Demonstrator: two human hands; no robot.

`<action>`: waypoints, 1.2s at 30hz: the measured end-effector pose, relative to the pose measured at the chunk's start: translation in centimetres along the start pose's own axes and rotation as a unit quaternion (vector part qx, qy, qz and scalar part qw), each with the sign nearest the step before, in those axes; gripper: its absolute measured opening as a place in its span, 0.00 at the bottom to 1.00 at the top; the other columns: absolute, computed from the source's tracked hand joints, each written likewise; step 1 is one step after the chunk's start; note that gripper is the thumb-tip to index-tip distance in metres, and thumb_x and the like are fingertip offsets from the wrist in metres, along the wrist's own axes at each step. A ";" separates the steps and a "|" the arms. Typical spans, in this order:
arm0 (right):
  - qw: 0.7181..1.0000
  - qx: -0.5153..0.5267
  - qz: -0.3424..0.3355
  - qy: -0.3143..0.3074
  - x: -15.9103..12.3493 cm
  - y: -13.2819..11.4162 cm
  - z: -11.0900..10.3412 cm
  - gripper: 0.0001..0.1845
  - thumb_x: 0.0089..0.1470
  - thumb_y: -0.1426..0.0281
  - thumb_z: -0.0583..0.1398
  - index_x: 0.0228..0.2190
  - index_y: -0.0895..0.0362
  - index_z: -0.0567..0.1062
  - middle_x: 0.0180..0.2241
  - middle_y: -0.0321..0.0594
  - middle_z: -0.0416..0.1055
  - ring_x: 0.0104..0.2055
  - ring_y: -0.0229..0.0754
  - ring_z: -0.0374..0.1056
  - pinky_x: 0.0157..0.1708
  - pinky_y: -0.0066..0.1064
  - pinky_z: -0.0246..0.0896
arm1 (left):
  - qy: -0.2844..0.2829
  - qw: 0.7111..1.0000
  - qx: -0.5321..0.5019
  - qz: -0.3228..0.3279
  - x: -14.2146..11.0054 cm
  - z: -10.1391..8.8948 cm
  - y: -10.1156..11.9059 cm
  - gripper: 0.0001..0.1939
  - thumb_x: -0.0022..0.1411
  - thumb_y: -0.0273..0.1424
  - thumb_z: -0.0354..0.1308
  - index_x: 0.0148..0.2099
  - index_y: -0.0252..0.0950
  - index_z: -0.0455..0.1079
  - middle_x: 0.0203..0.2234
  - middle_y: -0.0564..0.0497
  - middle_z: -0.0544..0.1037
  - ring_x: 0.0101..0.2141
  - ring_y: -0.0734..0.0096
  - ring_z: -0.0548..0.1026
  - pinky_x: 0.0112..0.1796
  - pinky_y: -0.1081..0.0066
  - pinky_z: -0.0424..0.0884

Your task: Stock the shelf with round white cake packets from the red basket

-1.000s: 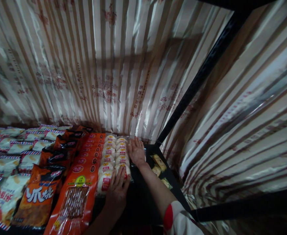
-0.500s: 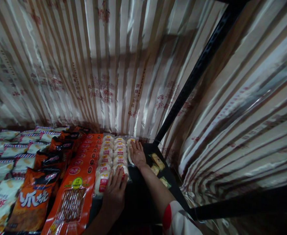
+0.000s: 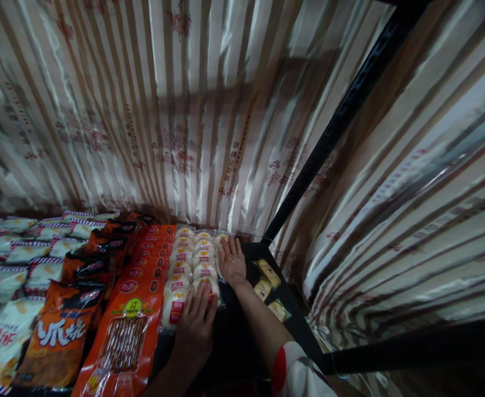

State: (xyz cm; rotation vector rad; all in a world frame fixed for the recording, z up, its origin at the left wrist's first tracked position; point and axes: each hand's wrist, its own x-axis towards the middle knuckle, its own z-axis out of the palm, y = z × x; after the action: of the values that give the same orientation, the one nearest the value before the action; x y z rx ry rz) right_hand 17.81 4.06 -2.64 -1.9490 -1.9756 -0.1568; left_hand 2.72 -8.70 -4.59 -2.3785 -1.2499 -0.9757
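Rows of round white packaged cakes point(image 3: 177, 300) in clear wrappers with red and yellow labels stand on a dark shelf point(image 3: 234, 336). My left hand point(image 3: 196, 317) lies flat, fingers apart, against the front packet of the second row. Farther back, my right hand point(image 3: 231, 259) rests with spread fingers on a white packet point(image 3: 223, 238) at the row's right side, covering most of it. Left of the cakes is a row of long orange packets point(image 3: 122, 336) with brown sticks showing through a window.
Orange-and-black snack bags point(image 3: 58, 336) and white bags with striped edges point(image 3: 8, 336) fill the left. Several small yellowish packets point(image 3: 269, 274) lie at the right. A black metal post point(image 3: 329, 132) rises at the corner, before striped plastic sheeting point(image 3: 201, 110).
The view has shifted slightly. Both hands stay in nearly the same places on the white packets.
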 end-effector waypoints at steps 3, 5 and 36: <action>1.000 0.003 0.028 -0.003 -0.1 -0.1 0.0 0.26 0.59 0.63 0.41 0.57 0.56 0.58 0.61 0.40 0.49 0.64 0.47 0.36 0.57 0.41 0.41 | 0.002 1.000 -0.003 -0.001 0.0 0.1 0.0 0.22 0.57 0.21 0.43 0.52 0.34 0.65 0.54 0.41 0.66 0.58 0.59 0.56 0.54 0.55 0.56; 0.999 0.000 0.029 -0.017 -0.1 -0.1 -0.1 0.26 0.59 0.63 0.41 0.57 0.55 0.57 0.60 0.40 0.50 0.63 0.47 0.37 0.56 0.41 0.41 | 0.004 1.000 -0.008 -0.004 -0.1 0.2 0.0 0.21 0.58 0.21 0.42 0.52 0.34 0.65 0.53 0.41 0.66 0.57 0.59 0.57 0.54 0.54 0.57; 0.987 0.110 -0.120 0.004 -12.8 -4.8 -3.2 0.24 0.59 0.68 0.44 0.55 0.60 0.60 0.60 0.44 0.51 0.63 0.45 0.40 0.58 0.42 0.48 | -0.017 0.991 0.011 -0.133 -3.4 -4.6 0.2 0.22 0.54 0.26 0.48 0.52 0.33 0.65 0.54 0.43 0.65 0.56 0.59 0.60 0.54 0.56 0.57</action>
State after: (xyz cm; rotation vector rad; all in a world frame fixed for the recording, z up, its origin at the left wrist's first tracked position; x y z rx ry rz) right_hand 13.46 -9.30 -3.05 -1.5695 -2.1192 -0.0047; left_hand -0.51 -13.36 -3.53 -2.2592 -1.6137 -0.9930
